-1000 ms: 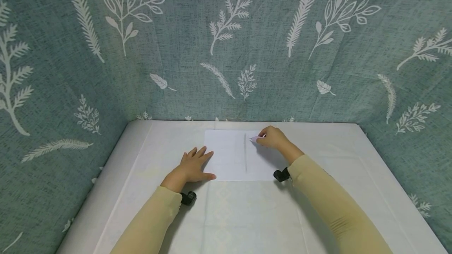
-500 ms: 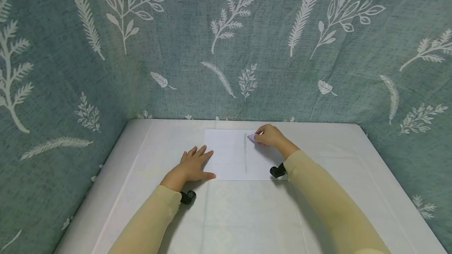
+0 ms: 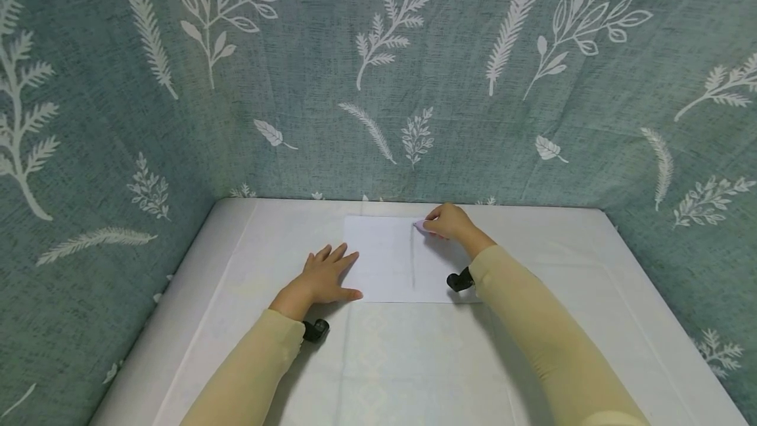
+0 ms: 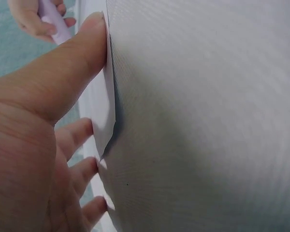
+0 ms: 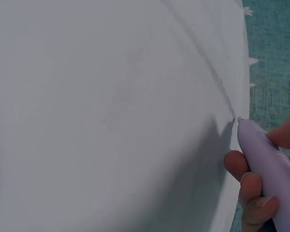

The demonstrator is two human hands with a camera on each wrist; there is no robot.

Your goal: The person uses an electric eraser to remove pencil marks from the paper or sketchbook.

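A white sheet of paper (image 3: 378,261) lies on the table, with a straight grey line (image 3: 412,258) running from near its far edge toward the near one. My left hand (image 3: 322,281) rests with spread fingers on the paper's left edge; in the left wrist view its thumb (image 4: 82,53) lies along the sheet, which lifts slightly from the cloth there. With curled fingers my right hand (image 3: 452,222) grips a fat lilac pen-shaped tool (image 5: 268,164) at the paper's far edge. The tool's small tip (image 5: 239,119) is right at the far end of the line.
A white cloth (image 3: 414,360) covers the table. Green fabric with white leaf prints (image 3: 319,150) hangs behind the far edge and along both sides. A black wrist camera (image 3: 458,280) sits under the right wrist, over the paper; another camera (image 3: 316,331) is under the left wrist.
My right hand has moved slightly left and away from me, bringing the lilac tool's tip to the far end of the line. My left hand has stayed in place.
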